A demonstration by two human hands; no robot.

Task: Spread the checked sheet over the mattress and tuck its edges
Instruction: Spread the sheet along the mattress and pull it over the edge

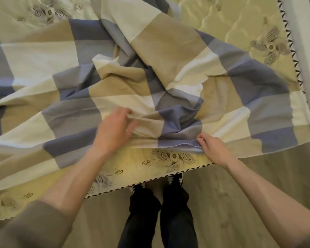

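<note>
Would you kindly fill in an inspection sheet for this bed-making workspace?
Surface: mattress, quilted, bare on the far side and along the near edge.
Job's things: checked sheet, bunched and creased mid-bed, untucked.
Clutter: nothing seen.
Hands: left hand at a fold, grip unclear; right hand pinches the sheet's stitched hem.
Cables: nothing seen.
Surroundings: wood-look floor; the person's dark trousers and shoes.
</note>
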